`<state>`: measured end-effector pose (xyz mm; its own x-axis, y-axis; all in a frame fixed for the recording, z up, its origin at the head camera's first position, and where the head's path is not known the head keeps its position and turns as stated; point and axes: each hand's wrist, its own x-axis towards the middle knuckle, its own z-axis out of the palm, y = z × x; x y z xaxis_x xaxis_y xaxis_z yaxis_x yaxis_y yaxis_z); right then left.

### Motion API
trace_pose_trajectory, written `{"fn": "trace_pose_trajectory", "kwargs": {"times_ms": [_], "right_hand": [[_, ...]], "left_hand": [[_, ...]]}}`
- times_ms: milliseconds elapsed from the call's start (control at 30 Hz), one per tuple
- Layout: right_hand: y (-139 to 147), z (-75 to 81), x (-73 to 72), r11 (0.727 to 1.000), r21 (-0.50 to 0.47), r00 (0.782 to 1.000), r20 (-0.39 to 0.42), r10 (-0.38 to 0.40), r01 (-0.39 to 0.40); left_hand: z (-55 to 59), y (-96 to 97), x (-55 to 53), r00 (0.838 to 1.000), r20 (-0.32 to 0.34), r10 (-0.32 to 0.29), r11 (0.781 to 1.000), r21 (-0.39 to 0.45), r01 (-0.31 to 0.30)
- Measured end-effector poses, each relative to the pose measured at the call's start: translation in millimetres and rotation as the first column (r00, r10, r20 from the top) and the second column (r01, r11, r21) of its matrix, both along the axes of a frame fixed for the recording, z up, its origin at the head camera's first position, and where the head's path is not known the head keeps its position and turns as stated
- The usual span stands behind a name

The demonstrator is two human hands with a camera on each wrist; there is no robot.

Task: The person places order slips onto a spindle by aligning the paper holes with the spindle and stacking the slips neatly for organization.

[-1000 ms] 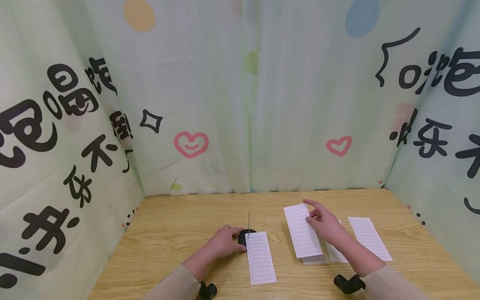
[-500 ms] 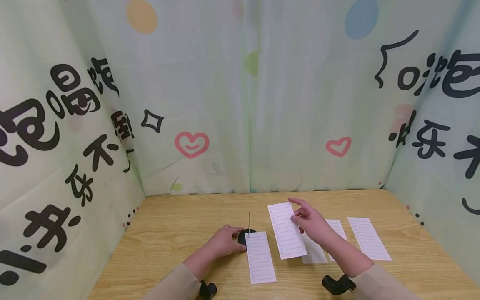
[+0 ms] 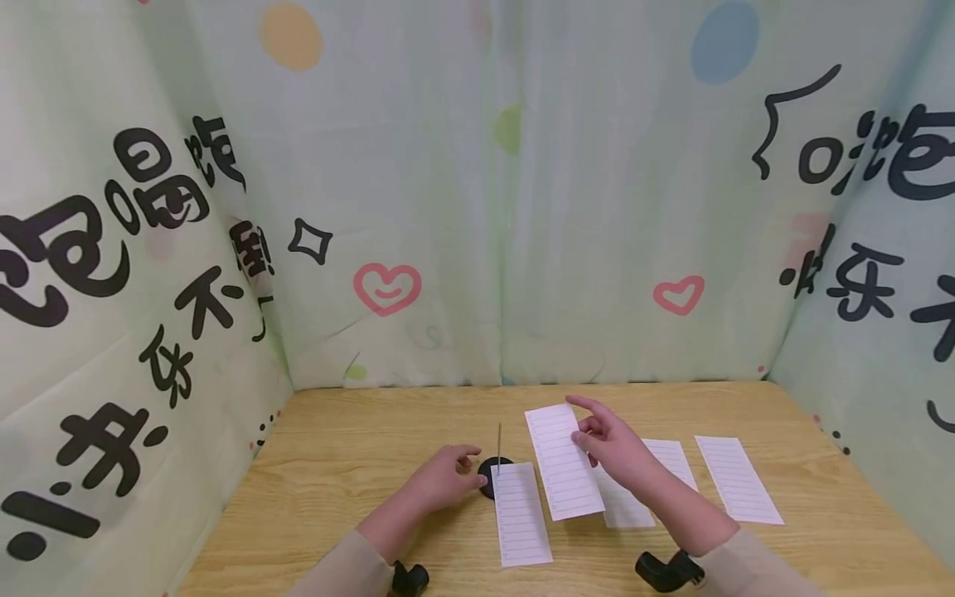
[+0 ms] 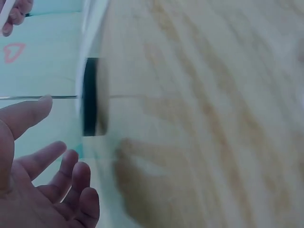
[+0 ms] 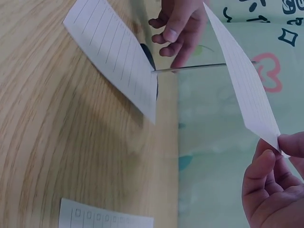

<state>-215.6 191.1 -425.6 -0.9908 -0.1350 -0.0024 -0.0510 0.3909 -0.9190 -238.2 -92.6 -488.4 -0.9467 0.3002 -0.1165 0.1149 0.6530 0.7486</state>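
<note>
My right hand pinches a white lined paper sheet by its right edge and holds it raised above the table. In the right wrist view, thumb and fingers grip one corner of this sheet. Left of it stands a bill spike with a round black base and an upright thin metal rod. Another lined sheet is stuck on the rod near its top left corner, low by the base. My left hand hovers beside the base, fingers loosely spread, holding nothing; the left wrist view shows a gap between fingers and base.
On the wooden table, three more lined sheets lie to the right: one sheet partly under the raised one, a second sheet behind the right forearm, and a third sheet farthest right. A printed curtain encloses the back and sides.
My right hand has carried its sheet leftward, toward the spike, uncovering the sheet below. My left hand has loosened from the black base and drawn slightly away.
</note>
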Motion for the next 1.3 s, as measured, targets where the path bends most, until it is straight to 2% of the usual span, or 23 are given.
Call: {"fn": "trace_pose_trajectory", "kwargs": {"times_ms": [133, 267, 433, 567, 800, 933, 1167, 1300], "right_hand": [[-6.2, 2.0, 0.1, 1.000, -0.027, 1.000, -0.013, 0.012, -0.013], [-13.9, 3.5, 0.2, 0.997, -0.068, 1.000, -0.018, 0.019, -0.020], [-24.9, 4.1, -0.3, 0.996, -0.094, 1.000, -0.013, -0.004, 0.003], [-34.1, 2.7, -1.4, 0.995, -0.098, 1.000, -0.014, -0.021, 0.019], [-46.5, -3.2, -2.0, 0.993, -0.121, 1.000, 0.002, -0.007, 0.007], [-50.0, -6.4, -1.6, 0.991, -0.130, 1.000, 0.009, -0.013, 0.014], [-52.2, -10.1, -0.7, 0.990, -0.141, 1.000, 0.006, -0.021, 0.021], [-52.7, -10.2, 0.0, 0.991, -0.132, 1.000, 0.007, -0.026, 0.027]], "left_hand": [[6.6, -3.9, 0.4, 1.000, -0.002, 0.018, 0.998, 0.062, -0.018], [15.0, -4.4, 1.6, 0.998, -0.051, 0.038, 0.995, 0.094, -0.033], [27.3, 0.6, 2.5, 0.994, -0.067, 0.082, 0.984, 0.163, -0.070], [33.4, 7.1, 0.6, 0.992, -0.047, 0.117, 0.965, 0.243, -0.102], [39.9, 20.4, -4.4, 0.983, 0.028, 0.184, 0.908, 0.379, -0.181], [43.9, 27.0, -5.1, 0.980, 0.031, 0.195, 0.896, 0.401, -0.191], [45.5, 32.7, -3.2, 0.979, 0.035, 0.200, 0.907, 0.373, -0.198], [45.9, 34.0, -3.2, 0.978, 0.044, 0.205, 0.905, 0.373, -0.207]]}}
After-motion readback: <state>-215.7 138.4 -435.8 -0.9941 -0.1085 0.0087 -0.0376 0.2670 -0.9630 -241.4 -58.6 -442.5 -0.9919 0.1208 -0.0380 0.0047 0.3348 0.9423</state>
